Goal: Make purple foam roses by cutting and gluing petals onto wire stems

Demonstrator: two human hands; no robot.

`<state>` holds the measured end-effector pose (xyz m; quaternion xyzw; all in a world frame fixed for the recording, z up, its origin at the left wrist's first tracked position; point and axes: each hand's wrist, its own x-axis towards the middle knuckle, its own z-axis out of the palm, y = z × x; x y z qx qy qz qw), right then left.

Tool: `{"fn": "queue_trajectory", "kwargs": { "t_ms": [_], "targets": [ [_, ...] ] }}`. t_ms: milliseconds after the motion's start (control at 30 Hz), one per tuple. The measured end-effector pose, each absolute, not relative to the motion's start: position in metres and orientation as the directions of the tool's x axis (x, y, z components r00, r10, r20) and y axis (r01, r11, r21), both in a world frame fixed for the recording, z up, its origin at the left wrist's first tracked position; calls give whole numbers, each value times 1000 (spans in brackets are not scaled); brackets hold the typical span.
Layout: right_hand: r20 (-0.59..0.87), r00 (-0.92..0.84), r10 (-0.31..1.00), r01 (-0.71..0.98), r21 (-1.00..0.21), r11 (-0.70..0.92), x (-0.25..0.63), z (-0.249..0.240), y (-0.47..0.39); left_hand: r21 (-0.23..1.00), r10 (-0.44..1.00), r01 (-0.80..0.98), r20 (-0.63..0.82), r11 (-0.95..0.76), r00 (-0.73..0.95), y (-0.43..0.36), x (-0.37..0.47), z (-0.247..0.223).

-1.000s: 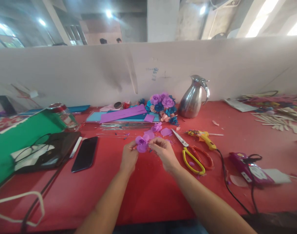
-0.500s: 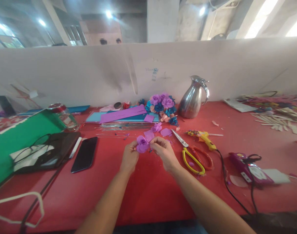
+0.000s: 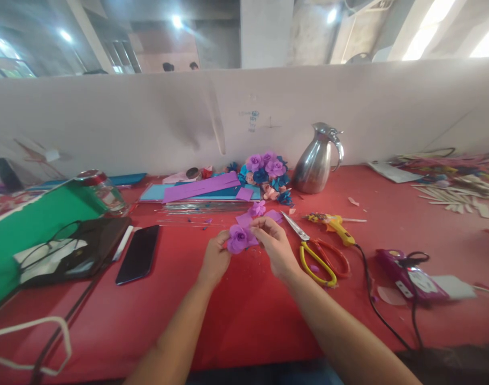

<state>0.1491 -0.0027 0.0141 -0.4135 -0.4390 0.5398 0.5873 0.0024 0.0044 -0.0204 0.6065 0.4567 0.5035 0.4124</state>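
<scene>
A purple paper flower (image 3: 238,238) is held up above the red table between my two hands. My left hand (image 3: 217,258) pinches it from the left side, low at its base. On the right, the thumb and fingertips of my right hand (image 3: 273,243) are closed on the edge of one petal. Just behind lie a smaller purple flower (image 3: 258,208) and loose purple paper pieces. Yellow-and-red-handled scissors (image 3: 314,254) rest to the right of my right hand, blades pointing away and partly apart.
A yellow glue gun (image 3: 336,227) lies right of the scissors, its cord trailing forward. A steel jug (image 3: 317,159) stands behind, beside a cluster of paper flowers (image 3: 264,174). Thin wires and purple strips (image 3: 204,187) lie at the back. To the left are a phone (image 3: 139,254) and a glass jar (image 3: 104,193).
The flower has shifted slightly right and turned, its centre facing me more. My right hand has moved a little up along with its petal edge.
</scene>
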Motion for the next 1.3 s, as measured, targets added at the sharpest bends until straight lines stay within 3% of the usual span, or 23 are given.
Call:
{"fn": "queue_trajectory", "kwargs": {
  "t_ms": [200,400,600,933,1133,1300],
  "targets": [
    [131,-100,986,38,-990,136,170,19,8,836,911,368,342,-407,230,3,5,-13],
    [15,-267,964,237,-968,81,183,18,17,795,900,434,313,-423,302,4,6,-16],
    [-6,-293,956,135,-990,35,186,17,17,870,932,364,243,-333,270,4,4,-17],
    [-62,-404,913,-143,-981,-130,183,21,12,993,960,31,104,-116,259,-1,7,-9],
    [-65,-399,915,-146,-980,-133,182,22,11,997,955,-47,78,-67,288,-5,10,-1],
    [-2,-357,934,-45,-999,-20,180,24,9,997,961,1,76,-80,265,-2,7,-10]
  ]
}}
